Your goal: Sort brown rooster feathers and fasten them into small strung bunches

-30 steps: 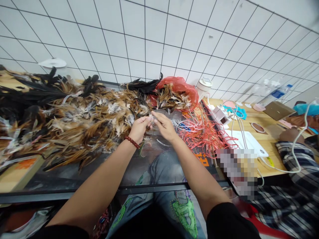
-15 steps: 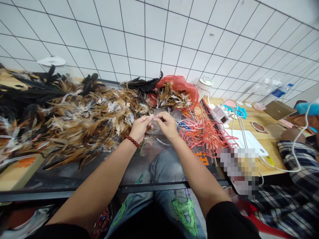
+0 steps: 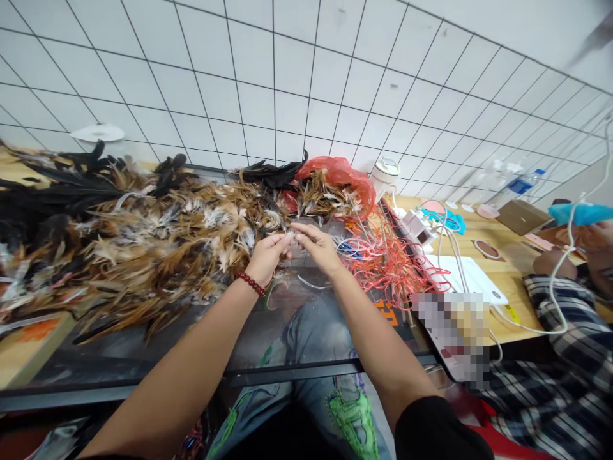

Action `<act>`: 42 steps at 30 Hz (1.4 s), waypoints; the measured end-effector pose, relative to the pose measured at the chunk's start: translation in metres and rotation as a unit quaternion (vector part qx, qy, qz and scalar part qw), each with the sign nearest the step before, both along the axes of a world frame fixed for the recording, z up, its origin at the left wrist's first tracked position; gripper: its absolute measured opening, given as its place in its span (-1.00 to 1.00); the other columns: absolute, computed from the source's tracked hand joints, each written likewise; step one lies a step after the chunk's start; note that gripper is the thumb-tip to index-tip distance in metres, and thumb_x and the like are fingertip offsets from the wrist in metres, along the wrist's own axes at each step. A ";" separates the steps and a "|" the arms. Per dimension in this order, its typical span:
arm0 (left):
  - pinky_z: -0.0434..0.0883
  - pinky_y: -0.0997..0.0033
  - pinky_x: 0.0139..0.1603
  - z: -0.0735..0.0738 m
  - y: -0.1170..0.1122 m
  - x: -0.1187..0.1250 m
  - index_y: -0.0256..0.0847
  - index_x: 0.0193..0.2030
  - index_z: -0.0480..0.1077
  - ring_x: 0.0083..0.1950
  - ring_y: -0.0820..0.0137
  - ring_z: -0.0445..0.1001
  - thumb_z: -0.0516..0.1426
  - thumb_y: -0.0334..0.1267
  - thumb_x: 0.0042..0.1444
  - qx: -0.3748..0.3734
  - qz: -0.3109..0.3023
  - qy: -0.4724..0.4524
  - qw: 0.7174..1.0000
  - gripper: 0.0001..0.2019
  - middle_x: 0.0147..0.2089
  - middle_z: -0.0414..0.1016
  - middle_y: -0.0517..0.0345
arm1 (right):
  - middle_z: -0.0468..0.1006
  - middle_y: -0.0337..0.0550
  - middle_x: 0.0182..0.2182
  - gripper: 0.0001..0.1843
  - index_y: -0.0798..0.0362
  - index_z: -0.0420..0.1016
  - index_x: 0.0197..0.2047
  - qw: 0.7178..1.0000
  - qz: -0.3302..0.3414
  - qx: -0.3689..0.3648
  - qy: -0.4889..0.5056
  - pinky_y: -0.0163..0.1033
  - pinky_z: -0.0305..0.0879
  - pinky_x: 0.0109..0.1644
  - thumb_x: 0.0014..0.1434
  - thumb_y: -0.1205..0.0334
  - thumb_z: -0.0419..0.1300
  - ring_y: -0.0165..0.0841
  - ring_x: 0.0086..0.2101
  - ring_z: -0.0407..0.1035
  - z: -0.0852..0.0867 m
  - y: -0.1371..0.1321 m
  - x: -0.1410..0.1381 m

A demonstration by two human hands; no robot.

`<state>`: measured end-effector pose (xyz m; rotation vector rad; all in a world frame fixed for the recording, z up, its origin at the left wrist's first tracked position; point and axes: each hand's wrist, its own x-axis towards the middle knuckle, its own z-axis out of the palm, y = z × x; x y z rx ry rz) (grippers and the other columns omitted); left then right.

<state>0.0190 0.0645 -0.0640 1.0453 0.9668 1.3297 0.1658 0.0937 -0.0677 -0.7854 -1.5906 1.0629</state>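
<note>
Over the dark tabletop, my left hand pinches with thumb and forefinger at something small and whitish, too small to name. My right hand meets it fingertip to fingertip, its thumb and fingers closed on the same spot. A red bead bracelet circles the left wrist. Left of the hands spreads a big heap of brown and cream feathers, with long black feathers at its far left. Close by on the right lies a tangle of red cord.
Behind the hands sits a red plastic bag with brown feathers in it. A lidded white cup, a power adapter with cables and a white flat device stand to the right. A person in a plaid sleeve sits at far right.
The camera view has tilted slightly upward and right. My hands stay together at nearly the same place, with the right forefinger a little straighter.
</note>
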 end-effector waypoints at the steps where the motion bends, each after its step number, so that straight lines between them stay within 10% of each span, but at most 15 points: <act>1: 0.24 0.48 -0.45 0.001 0.000 -0.001 -0.28 -0.49 0.47 -0.55 0.52 0.28 0.33 -0.01 -0.14 0.000 -0.014 -0.002 1.000 -0.67 -0.62 0.21 0.28 | 0.48 -0.21 -0.28 -0.63 -0.09 0.58 -0.04 1.000 0.013 0.002 -0.004 -0.28 0.35 -0.27 0.13 -0.05 0.24 -0.46 -0.42 0.32 0.001 -0.001 0.000; 9: 0.13 0.50 -0.55 0.007 -0.002 -0.009 -0.29 -0.49 0.49 -0.59 0.49 0.29 0.37 0.01 -0.24 -0.054 -0.114 0.012 0.992 -0.62 -0.65 0.18 0.28 | 0.44 -0.28 -0.49 -0.73 0.05 0.51 -0.37 1.000 0.009 -0.010 0.007 -0.30 0.24 -0.28 0.08 0.00 0.28 -0.44 -0.44 0.28 0.004 -0.002 0.001; 15: 0.25 0.49 -0.45 0.002 0.002 -0.002 -0.28 -0.49 0.47 -0.54 0.52 0.28 0.33 -0.02 -0.17 -0.004 0.055 -0.010 0.998 -0.67 -0.62 0.28 0.25 | 0.25 -0.39 -0.56 -0.73 0.04 0.34 -0.37 0.943 -0.268 -0.014 0.198 -0.36 0.08 -0.43 0.08 0.00 0.21 -0.51 -0.55 0.09 -0.004 0.014 0.006; 22: 0.38 0.38 -0.28 -0.001 0.010 -0.009 -0.25 -0.35 0.52 -0.40 0.41 0.42 0.27 -0.09 -0.07 0.079 0.192 0.048 0.977 -0.74 -0.46 0.45 0.16 | 0.18 -0.40 -0.57 -0.69 0.02 0.30 -0.31 0.901 -0.373 -0.018 0.220 -0.36 0.03 -0.48 0.11 -0.07 0.14 -0.50 -0.57 0.05 -0.005 0.025 0.020; 30: 0.35 0.15 0.11 0.016 -0.006 -0.010 -0.10 -0.20 0.59 -0.02 0.26 0.46 0.14 -0.24 0.19 0.355 0.239 0.376 0.822 -0.82 -0.10 0.61 0.06 | 0.44 -0.17 -0.34 -0.82 0.01 0.53 -0.33 0.955 -0.224 0.191 -0.017 -0.22 0.28 -0.09 0.21 0.13 0.17 -0.36 -0.25 0.32 0.014 -0.007 -0.001; 38: 0.44 0.30 -0.11 0.021 -0.007 -0.012 -0.18 -0.15 0.60 -0.21 0.30 0.54 0.12 -0.19 0.19 0.293 0.069 0.295 0.907 -0.75 -0.21 0.63 0.06 | 0.40 -0.18 -0.36 -0.83 0.02 0.54 -0.33 0.959 -0.163 0.229 -0.045 -0.23 0.29 -0.14 0.26 0.21 0.15 -0.37 -0.27 0.32 0.029 -0.027 -0.016; 42: 0.40 0.33 -0.19 0.026 -0.005 -0.018 -0.16 -0.33 0.60 -0.33 0.34 0.47 0.14 -0.19 0.16 0.292 0.088 0.293 0.906 -0.79 -0.40 0.55 0.11 | 0.42 -0.17 -0.32 -0.82 0.02 0.52 -0.31 0.963 -0.187 0.192 -0.035 -0.24 0.28 -0.08 0.26 0.18 0.13 -0.36 -0.22 0.34 0.028 -0.028 -0.019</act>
